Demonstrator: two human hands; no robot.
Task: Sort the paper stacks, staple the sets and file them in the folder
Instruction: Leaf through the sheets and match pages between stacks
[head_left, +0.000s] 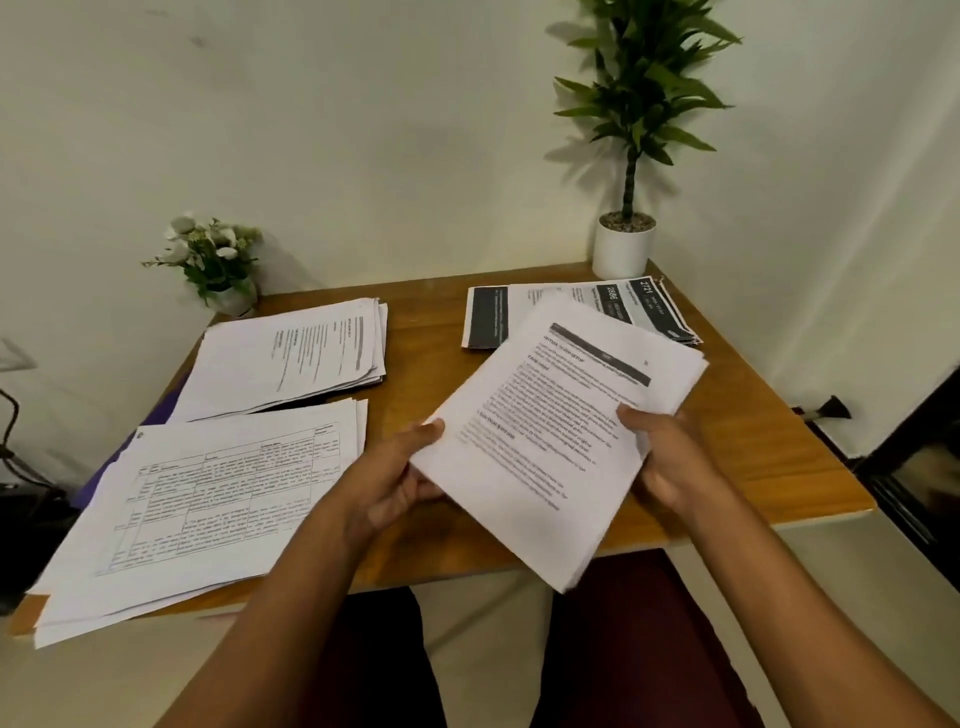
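Note:
I hold a stack of printed text pages (556, 436) tilted above the table's front edge. My left hand (395, 478) grips its left edge with the thumb on top. My right hand (670, 457) grips its right edge the same way. A stack with printed tables (208, 499) lies at the front left, overhanging the edge. Behind it rests another text stack (291, 358). A stack with dark headers (582, 312) sits at the back right. A purple folder (93, 483) peeks out under the left stacks.
The wooden table (779, 457) stands in a corner of white walls. A small flower pot (218, 265) is at the back left and a tall plant in a white pot (623, 244) at the back right. A dark object (826, 408) lies on the floor to the right.

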